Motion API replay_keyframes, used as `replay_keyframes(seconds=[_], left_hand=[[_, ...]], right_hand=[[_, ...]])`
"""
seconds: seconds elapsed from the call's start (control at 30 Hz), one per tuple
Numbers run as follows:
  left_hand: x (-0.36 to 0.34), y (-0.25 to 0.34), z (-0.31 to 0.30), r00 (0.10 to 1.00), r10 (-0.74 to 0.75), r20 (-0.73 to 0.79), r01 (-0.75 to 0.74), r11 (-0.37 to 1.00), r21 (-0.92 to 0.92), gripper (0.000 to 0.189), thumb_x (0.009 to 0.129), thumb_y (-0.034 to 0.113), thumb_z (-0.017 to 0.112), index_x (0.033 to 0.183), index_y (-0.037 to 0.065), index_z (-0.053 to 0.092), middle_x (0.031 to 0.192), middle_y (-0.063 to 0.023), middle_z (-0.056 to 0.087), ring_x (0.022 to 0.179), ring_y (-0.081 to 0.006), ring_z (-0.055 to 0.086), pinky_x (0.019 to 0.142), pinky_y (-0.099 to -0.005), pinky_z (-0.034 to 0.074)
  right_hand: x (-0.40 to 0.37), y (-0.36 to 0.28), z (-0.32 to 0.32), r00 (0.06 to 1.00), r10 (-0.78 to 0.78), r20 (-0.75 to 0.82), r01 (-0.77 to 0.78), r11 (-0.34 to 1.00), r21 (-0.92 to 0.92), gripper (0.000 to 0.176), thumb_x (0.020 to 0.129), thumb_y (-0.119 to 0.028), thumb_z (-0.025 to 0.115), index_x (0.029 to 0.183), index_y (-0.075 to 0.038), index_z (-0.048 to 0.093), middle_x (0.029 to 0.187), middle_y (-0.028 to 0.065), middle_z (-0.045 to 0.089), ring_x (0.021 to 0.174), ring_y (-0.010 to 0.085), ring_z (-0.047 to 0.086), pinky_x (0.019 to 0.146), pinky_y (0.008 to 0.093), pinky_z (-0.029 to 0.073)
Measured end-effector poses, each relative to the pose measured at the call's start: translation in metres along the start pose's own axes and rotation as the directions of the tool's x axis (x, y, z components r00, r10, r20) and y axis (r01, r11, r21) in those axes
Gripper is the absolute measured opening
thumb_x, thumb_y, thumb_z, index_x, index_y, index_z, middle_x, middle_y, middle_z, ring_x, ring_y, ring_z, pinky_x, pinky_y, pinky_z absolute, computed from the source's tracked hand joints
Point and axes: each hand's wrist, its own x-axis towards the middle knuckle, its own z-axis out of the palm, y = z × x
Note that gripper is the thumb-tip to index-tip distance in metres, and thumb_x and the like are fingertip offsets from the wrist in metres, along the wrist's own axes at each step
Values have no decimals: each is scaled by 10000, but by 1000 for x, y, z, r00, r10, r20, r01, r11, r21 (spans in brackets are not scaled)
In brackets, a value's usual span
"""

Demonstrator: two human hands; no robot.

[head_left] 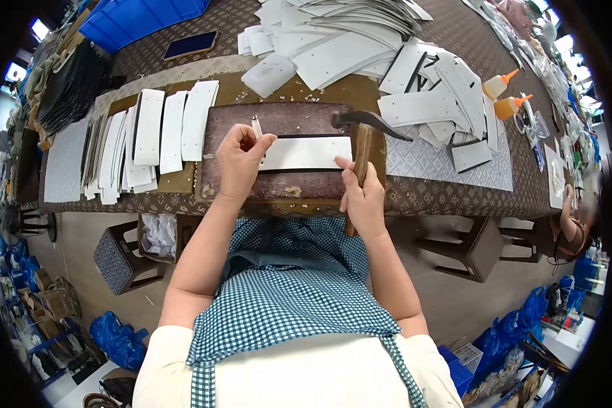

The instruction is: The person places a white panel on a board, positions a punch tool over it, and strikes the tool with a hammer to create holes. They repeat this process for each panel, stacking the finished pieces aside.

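Note:
My left hand (241, 162) is closed around a short, pale hole punch (256, 127) held upright over the left end of a white strip (307, 154). The punch's lower tip is hidden by my fingers. The strip lies flat, dark along its edges, on a worn reddish block (279, 117). My right hand (364, 200) grips the wooden handle of a hammer (362, 151) at the strip's right end, with a fingertip at the strip. The hammer's dark metal head points away from me, past the block's far right side.
White strips (200, 121) stand in a row at left, beside dark sheets (68, 85). More white pieces (347, 51) pile up behind and at right (421, 107). A phone (191, 45), blue bin (143, 20) and orange-tipped bottles (500, 84) are on the table. Stools (466, 248) stand below.

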Motion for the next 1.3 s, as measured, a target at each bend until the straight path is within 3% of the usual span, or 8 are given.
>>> replay_keyframes(seconds=[0.1, 0.17, 0.3, 0.43, 1.0, 1.1, 1.23, 1.3], left_hand=[[7, 5, 27, 995, 8, 102, 1, 996, -92, 186, 852, 106, 783, 803, 22, 625, 708, 24, 602, 631, -38, 516, 575, -204, 425], [8, 4, 51, 975, 128, 183, -111, 989, -102, 135, 869, 98, 758, 946, 1, 704, 848, -27, 688, 731, -70, 597, 661, -231, 493], [13, 8, 78, 935, 177, 308, -162, 984, -77, 163, 879, 104, 739, 1012, 11, 729, 909, -63, 705, 771, -113, 638, 716, -256, 524], [14, 5, 84, 911, 187, 367, -199, 980, -6, 153, 876, 102, 734, 1004, 18, 733, 924, -75, 707, 791, -134, 662, 723, -260, 533], [12, 2, 89, 877, 329, 349, -350, 937, -5, 134, 853, 88, 745, 965, 18, 720, 931, -102, 717, 793, -195, 700, 707, -304, 567], [14, -1, 91, 826, 438, 355, -477, 879, 26, 130, 839, 85, 748, 949, 26, 709, 890, -104, 703, 762, -238, 691, 676, -330, 559], [17, -4, 92, 788, 506, 352, -546, 838, 17, 133, 826, 86, 752, 935, 38, 693, 842, -98, 682, 732, -274, 669, 652, -349, 540], [16, -8, 93, 774, 531, 346, -572, 820, 20, 140, 825, 94, 756, 937, 37, 695, 841, -91, 683, 730, -262, 667, 656, -344, 539]], right_hand=[[4, 8, -3, 1000, -13, -3, 13, 997, 70, 238, 1019, -218, 560, 1101, 4, 586, 1003, 68, 723, 456, 90, 550, 439, 245, 449], [6, 11, -3, 1000, -14, -3, 14, 993, 119, 247, 1021, -235, 558, 1056, 10, 550, 1125, 93, 729, 447, 94, 552, 428, 242, 449], [7, 13, -3, 1000, 3, -11, -1, 988, 155, 256, 1025, -238, 554, 1061, 16, 553, 1087, 93, 734, 442, 94, 552, 413, 249, 443], [8, 11, -5, 1000, 19, 23, -23, 984, 176, 229, 1036, -226, 528, 1046, -1, 487, 1165, 181, 698, 445, 76, 526, 405, 210, 417], [8, 8, -5, 999, 36, 29, -40, 987, 158, 221, 1040, -215, 522, 1041, 0, 473, 1169, 169, 700, 434, 72, 514, 398, 212, 408], [8, 6, -5, 999, 31, 21, -34, 984, 175, 201, 1037, -203, 528, 1029, -7, 483, 1121, 161, 717, 437, 67, 512, 399, 212, 408], [12, -45, -37, 998, -22, 52, 23, 1000, -16, 179, 1000, -171, 600, 967, 0, 559, 789, 61, 714, 456, 64, 537, 412, 238, 416], [10, -99, -56, 973, -228, 47, 229, 973, -27, 137, 1000, -131, 595, 993, -2, 548, 773, 56, 698, 451, 25, 474, 412, 195, 374]])
